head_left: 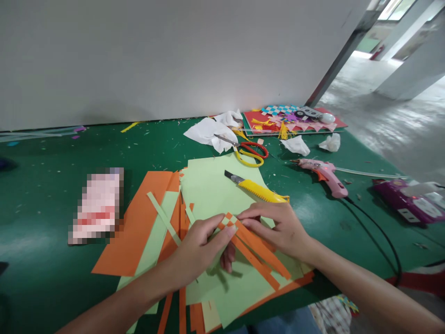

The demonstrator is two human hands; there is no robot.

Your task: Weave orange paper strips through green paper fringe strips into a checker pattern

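Note:
Between my two hands is a small woven piece of orange and pale green paper strips (pixel 229 220), its loose orange ends trailing down to the right. My left hand (pixel 208 236) pinches its left side between thumb and forefinger, with other fingertips showing underneath. On the right, the fingers of my right hand (pixel 274 225) close on the upper right side and the strips there. Below the hands lie pale green paper sheets (pixel 215 185). A yellow utility knife (pixel 260 189) rests on them, just beyond my right hand. Orange paper (pixel 135 218) and cut strips lie left of my left hand.
Scissors (pixel 252 153) with red and yellow handles lie behind the sheets, near crumpled white tissue (pixel 208 132). To the right are a pink glue gun (pixel 323 174) with its cord and a purple power strip (pixel 408 199). A blurred-out pink item (pixel 99 206) lies left.

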